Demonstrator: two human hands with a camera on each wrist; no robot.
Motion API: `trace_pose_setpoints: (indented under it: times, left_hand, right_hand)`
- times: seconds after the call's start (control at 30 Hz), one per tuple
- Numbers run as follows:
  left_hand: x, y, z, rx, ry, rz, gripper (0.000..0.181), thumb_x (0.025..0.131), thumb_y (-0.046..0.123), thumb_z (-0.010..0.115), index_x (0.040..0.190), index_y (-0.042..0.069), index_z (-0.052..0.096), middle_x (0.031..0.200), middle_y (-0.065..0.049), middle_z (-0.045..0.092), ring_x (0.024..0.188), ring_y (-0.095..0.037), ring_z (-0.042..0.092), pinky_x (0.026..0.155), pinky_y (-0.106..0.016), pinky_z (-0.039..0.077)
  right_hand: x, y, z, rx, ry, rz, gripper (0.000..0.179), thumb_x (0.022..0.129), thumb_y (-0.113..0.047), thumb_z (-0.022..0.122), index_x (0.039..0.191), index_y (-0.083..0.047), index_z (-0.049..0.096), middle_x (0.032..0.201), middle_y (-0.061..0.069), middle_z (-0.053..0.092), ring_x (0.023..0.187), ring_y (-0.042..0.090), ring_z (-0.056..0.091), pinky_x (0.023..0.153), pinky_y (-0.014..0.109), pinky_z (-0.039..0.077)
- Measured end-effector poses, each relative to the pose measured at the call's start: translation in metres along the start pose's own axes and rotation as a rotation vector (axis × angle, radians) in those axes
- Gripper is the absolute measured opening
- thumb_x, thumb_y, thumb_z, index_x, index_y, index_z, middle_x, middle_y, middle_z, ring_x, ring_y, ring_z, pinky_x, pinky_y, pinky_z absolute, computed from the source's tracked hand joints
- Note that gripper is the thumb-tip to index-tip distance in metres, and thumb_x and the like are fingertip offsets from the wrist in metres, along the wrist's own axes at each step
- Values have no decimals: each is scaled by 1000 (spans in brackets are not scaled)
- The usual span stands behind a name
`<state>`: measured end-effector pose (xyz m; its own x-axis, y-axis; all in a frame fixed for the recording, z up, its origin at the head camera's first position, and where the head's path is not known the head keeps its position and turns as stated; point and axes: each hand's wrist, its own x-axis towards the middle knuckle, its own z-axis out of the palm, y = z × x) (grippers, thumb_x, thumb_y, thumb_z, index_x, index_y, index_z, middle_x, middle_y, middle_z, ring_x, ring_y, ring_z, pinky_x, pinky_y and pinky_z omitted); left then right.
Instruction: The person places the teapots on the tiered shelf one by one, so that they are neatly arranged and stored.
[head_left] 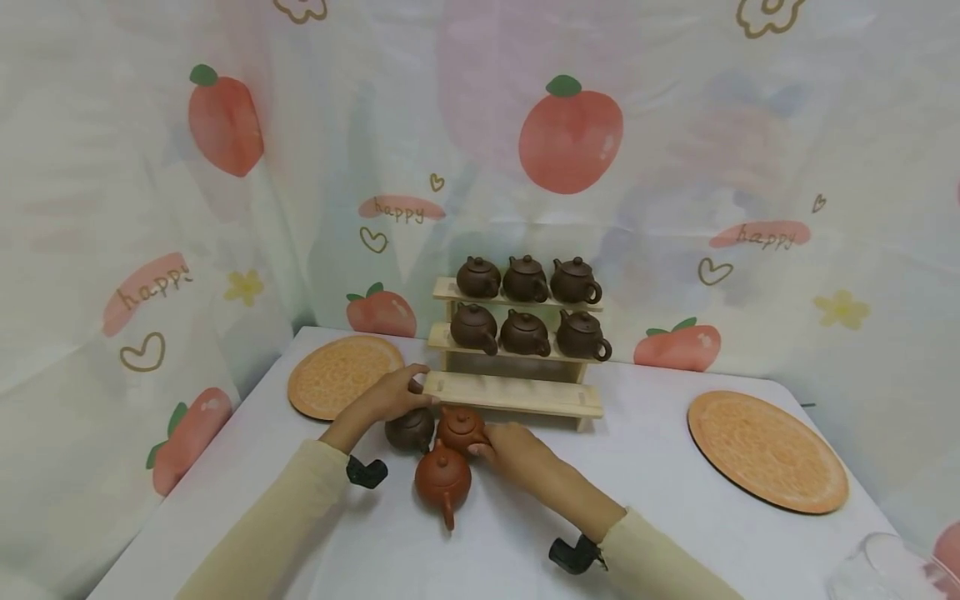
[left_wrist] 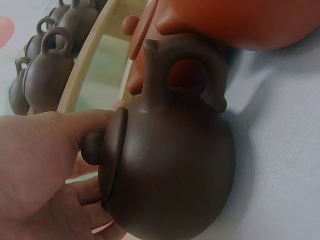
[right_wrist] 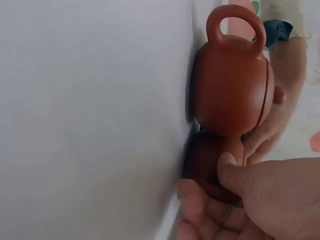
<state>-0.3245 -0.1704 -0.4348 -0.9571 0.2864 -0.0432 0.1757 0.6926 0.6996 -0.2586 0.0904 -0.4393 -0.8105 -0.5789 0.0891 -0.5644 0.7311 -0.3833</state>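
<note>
A tiered wooden display stand (head_left: pixel 517 392) holds dark brown teapots on its two upper tiers. My left hand (head_left: pixel 393 394) grips the left end of its bottom tier, fingers at the back and thumb along the front. Just in front of that hand, a dark brown teapot (left_wrist: pixel 175 165) sits on the table, its lid knob close to the thumb. My right hand (head_left: pixel 517 454) pinches the handle of a reddish-brown teapot (head_left: pixel 460 425), the handle partly hidden by fingers. A second reddish-brown teapot (right_wrist: pixel 232 90) stands in front of it, handle toward me.
A round orange mat (head_left: pixel 341 375) lies at the back left of the white table, and another similar mat (head_left: pixel 765 450) at the right. A clear glass or plastic container (head_left: pixel 885 567) stands at the front right corner. Patterned curtains (head_left: pixel 480 167) enclose the back and sides.
</note>
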Motion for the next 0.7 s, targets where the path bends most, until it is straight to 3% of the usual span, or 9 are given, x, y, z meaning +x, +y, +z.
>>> trace_pose_setpoints:
  times: [0.13,0.37,0.5,0.7]
  left_hand:
    - [0,1,0,1,3,5,65,100,29,75,151,-2,49,124,-26,73,121,-39,68,104,-54,51]
    - [0,2,0,23,2,-21,65,100,30,74,152,0,49,125,-24,72,122,-38,67,105,-54,51]
    - [0,2,1,33,-2,-25,65,100,30,74,153,1,49,127,-24,71,123,-39,66,106,-55,50]
    - [-1,2,0,28,-13,-51,67,100,33,74,154,3,47,130,-25,70,125,-40,65,106,-56,50]
  right_hand:
    - [-4,2,2,-43,44,-36,20,101,-17,72,88,-4,64,74,5,63,72,22,64,64,40,49]
    - [-18,11,-5,-32,33,-17,17,101,-19,71,91,-6,66,76,4,66,71,20,63,65,40,48]
    - [-32,18,-9,-22,22,-8,18,102,-20,70,90,-7,64,72,0,61,68,14,55,62,37,45]
    - [-58,31,-16,-42,27,-23,20,102,-22,70,87,-11,62,70,-5,57,68,12,56,62,34,45]
